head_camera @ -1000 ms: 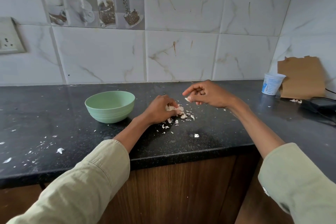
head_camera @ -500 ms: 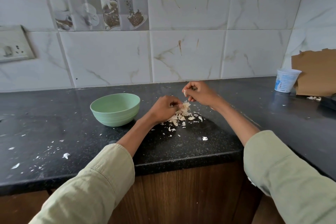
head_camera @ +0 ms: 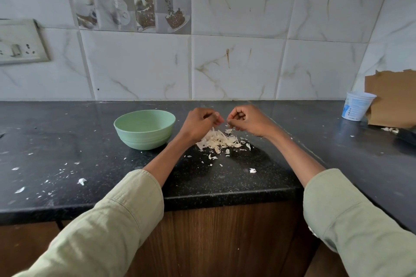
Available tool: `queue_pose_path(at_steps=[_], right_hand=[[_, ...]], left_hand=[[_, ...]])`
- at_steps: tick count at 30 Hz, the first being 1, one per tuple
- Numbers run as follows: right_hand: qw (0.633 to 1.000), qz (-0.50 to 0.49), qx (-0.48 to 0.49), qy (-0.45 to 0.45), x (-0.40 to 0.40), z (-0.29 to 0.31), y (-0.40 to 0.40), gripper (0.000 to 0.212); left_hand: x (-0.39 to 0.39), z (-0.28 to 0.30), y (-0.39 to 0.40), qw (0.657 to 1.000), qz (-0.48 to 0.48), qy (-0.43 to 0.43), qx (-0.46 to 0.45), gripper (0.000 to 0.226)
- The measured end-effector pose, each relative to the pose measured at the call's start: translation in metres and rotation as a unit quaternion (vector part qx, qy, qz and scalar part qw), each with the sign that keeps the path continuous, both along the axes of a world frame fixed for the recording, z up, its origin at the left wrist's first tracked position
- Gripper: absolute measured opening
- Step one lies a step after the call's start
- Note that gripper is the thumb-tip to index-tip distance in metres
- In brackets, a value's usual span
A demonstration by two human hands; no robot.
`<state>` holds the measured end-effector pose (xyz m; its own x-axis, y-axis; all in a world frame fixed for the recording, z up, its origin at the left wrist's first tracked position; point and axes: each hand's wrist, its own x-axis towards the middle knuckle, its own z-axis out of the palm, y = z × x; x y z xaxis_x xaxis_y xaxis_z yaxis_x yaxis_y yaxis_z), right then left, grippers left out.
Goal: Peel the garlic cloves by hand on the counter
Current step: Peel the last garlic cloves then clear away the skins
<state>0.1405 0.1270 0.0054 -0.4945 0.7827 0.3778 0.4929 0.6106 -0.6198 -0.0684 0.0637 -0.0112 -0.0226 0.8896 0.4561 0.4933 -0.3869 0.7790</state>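
Both hands raised over the peel heap, mid-worktop.

Left hand (head_camera: 199,122) and right hand (head_camera: 246,120), fingers curled, fingertips nearly meeting; any pinched clove too small to confirm. Garlic skins (head_camera: 218,140) lie beneath; bowl (head_camera: 144,129) at 9 o'clock. Cup (head_camera: 358,105) print unreadable. Worktop (head_camera: 225,195) front edge near.

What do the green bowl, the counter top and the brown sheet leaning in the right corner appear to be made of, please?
The green bowl looks like matte plastic or melamine: even pastel colour, moulded ribs near the base, no glaze shine. The counter top appears to be polished black granite: fine pale speckles and soft reflections of the wall. The brown sheet is most likely cardboard: dull tan with a ragged, torn top edge.
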Motion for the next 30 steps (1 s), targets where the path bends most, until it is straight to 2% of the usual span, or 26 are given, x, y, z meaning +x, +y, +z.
queue_pose_path(at_steps=[9, 14, 18, 27, 30], right_hand=[[0.999, 0.015, -0.029, 0.037, 0.0014, 0.0011, -0.0019, 0.02], [0.992, 0.051, -0.066, 0.099, 0.0019, 0.0036, -0.0049, 0.019], [0.986, 0.071, -0.078, 0.13, 0.0028, 0.0065, -0.0058, 0.015], [0.987, 0.065, -0.07, 0.129, 0.0024, 0.008, -0.0061, 0.017], [0.989, 0.063, -0.062, 0.118, 0.0025, 0.0073, -0.0075, 0.019]], left_hand=[[-0.0034, -0.0019, 0.0048, 0.999, 0.034, 0.037, 0.001, 0.013], [0.0004, -0.0034, 0.0015, 0.996, -0.004, 0.087, 0.024, 0.022], [-0.0006, -0.0001, 0.0002, 0.996, -0.004, 0.073, 0.058, 0.019], [0.0007, 0.0007, 0.0024, 0.994, 0.017, 0.069, 0.08, 0.012], [0.001, -0.0005, 0.0026, 0.992, 0.023, 0.094, 0.084, 0.009]])
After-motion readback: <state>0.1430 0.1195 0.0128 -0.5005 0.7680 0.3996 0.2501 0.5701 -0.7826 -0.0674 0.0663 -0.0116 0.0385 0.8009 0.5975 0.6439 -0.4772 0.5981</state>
